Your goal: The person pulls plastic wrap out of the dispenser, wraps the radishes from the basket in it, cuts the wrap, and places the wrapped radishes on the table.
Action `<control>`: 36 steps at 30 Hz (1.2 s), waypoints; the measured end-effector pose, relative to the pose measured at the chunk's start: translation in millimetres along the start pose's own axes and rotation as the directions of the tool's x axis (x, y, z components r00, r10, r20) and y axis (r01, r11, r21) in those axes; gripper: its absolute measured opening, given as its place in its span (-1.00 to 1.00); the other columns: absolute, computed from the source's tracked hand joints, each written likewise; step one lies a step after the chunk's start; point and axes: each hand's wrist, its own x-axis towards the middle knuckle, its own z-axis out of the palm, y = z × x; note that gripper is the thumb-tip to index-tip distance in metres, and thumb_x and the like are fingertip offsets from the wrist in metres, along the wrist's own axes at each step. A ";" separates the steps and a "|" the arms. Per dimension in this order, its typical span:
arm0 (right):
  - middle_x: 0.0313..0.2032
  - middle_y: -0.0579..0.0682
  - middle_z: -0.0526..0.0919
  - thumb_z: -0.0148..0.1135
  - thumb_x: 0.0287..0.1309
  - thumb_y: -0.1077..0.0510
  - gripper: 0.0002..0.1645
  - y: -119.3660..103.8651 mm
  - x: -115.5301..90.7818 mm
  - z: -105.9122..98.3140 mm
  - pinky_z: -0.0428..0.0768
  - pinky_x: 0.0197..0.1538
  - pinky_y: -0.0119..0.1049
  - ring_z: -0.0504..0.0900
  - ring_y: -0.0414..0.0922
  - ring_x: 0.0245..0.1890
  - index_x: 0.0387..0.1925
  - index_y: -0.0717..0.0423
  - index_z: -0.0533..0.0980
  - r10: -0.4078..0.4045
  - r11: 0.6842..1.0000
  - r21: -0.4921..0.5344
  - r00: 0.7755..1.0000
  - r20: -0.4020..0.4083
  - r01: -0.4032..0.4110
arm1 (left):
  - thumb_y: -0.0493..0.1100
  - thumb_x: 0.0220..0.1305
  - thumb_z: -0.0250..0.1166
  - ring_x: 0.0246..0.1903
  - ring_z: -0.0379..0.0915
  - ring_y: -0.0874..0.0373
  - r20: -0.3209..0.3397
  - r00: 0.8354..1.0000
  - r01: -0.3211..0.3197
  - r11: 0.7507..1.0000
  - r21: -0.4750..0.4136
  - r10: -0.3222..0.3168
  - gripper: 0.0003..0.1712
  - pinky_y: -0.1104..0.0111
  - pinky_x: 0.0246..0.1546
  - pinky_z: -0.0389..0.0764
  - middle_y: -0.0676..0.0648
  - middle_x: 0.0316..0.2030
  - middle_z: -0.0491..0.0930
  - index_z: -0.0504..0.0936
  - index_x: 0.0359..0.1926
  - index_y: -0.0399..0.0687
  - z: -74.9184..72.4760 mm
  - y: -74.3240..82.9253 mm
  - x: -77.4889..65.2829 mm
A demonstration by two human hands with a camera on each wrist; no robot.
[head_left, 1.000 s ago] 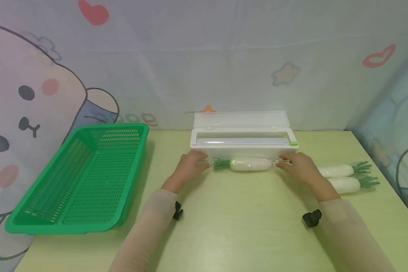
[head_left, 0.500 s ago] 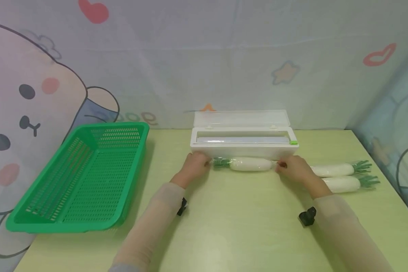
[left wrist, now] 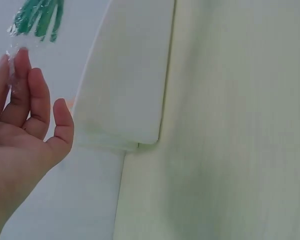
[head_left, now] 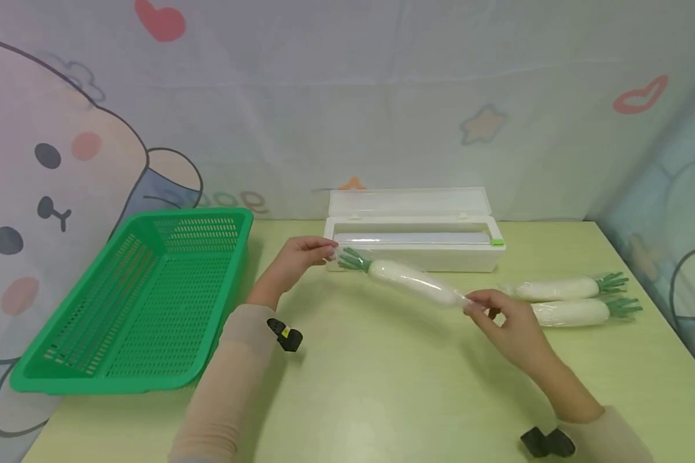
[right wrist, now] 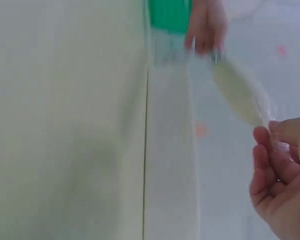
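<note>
A white radish (head_left: 414, 281) with green stem ends, wrapped in clear plastic film, hangs above the table in front of the film box. In the head view it slants, its leafy end higher at the left. My left hand (head_left: 298, 259) pinches the twisted film past the green stems (left wrist: 42, 20). At the root end my right hand (head_left: 512, 328) pinches the other film twist, and the right wrist view shows thumb and fingertips on that clear film (right wrist: 270, 125). The white film box (head_left: 417, 258) stands behind with its lid (head_left: 410, 202) raised.
Two more wrapped radishes lie at the right, an upper one (head_left: 558, 289) and a lower one (head_left: 573, 313). A green plastic basket (head_left: 208, 360) stands at the left of the table (head_left: 382, 399). A printed cloth (head_left: 347, 96) hangs behind.
The radish has risen off the table, held by both film ends, and now tilts. My left hand has moved up and left; my right hand has come nearer to me.
</note>
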 end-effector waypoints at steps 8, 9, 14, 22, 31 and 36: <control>-0.44 -0.07 0.64 0.09 0.37 0.19 -0.74 -73.5 -18.7 47.5 0.51 -0.29 -0.50 0.53 -0.20 -0.43 -0.31 0.25 0.64 -0.671 0.735 0.038 0.735 -0.101 0.677 | -0.28 0.37 0.16 -0.21 0.53 0.26 0.030 0.999 0.026 1.000 -0.018 -0.025 -0.77 0.15 0.09 0.50 -0.08 -0.10 0.64 0.65 -0.08 -0.33 1.1 9.8 2.6; -0.43 -0.07 0.64 0.06 0.37 0.23 -0.74 -79.0 -19.5 51.7 0.50 -0.30 -0.49 0.53 -0.19 -0.43 -0.32 0.25 0.65 -0.720 0.691 0.018 0.690 -0.079 0.723 | -0.27 0.36 0.17 -0.21 0.54 0.25 0.050 0.998 0.027 1.000 0.007 -0.027 -0.76 0.14 0.08 0.51 -0.09 -0.11 0.65 0.65 -0.07 -0.35 4.0 11.1 2.6; -0.40 -0.14 0.57 -0.14 0.39 0.33 -0.63 -91.8 -27.4 64.1 0.42 -0.28 -0.46 0.44 -0.20 -0.40 -0.26 0.11 0.63 -0.830 0.519 -0.104 0.529 0.179 0.849 | -0.25 0.31 0.22 -0.25 0.57 0.18 0.183 0.981 0.040 0.993 0.115 -0.061 -0.72 0.22 -0.01 0.56 0.02 -0.27 0.69 0.65 -0.06 -0.36 20.7 18.7 0.3; -0.40 -0.22 0.46 0.26 0.09 0.13 -0.89 -81.6 -39.4 69.8 0.27 -0.33 -0.49 0.30 -0.23 -0.39 -0.30 -0.09 0.62 -0.747 0.414 -0.166 0.438 0.500 0.895 | -0.26 0.22 0.27 -0.29 0.54 0.13 0.327 0.938 0.033 0.970 0.243 -0.114 -0.79 0.26 -0.10 0.57 0.03 -0.32 0.66 0.71 -0.19 -0.30 33.9 30.1 -6.6; -0.38 -0.04 0.55 0.01 0.41 0.20 -0.69 -50.6 -37.9 49.3 0.45 -0.30 -0.58 0.46 -0.22 -0.42 -0.42 0.17 0.60 -0.647 0.759 0.019 0.758 -0.075 0.650 | -0.34 0.26 0.23 -0.31 0.54 0.17 0.176 0.978 0.106 0.993 0.045 -0.113 -0.82 0.35 -0.13 0.57 0.02 -0.33 0.63 0.66 -0.16 -0.35 10.5 26.1 -28.7; -0.38 0.01 0.57 0.19 0.27 0.27 -0.83 -35.6 -40.7 28.9 0.51 -0.30 -0.58 0.51 -0.27 -0.42 -0.35 0.32 0.62 -0.168 0.961 0.191 0.971 -0.167 0.199 | -0.41 0.29 0.15 -0.39 0.54 0.21 0.115 0.983 0.156 0.976 -0.150 -0.140 -0.86 0.42 -0.21 0.60 0.04 -0.39 0.61 0.65 -0.24 -0.33 9.8 16.4 -48.0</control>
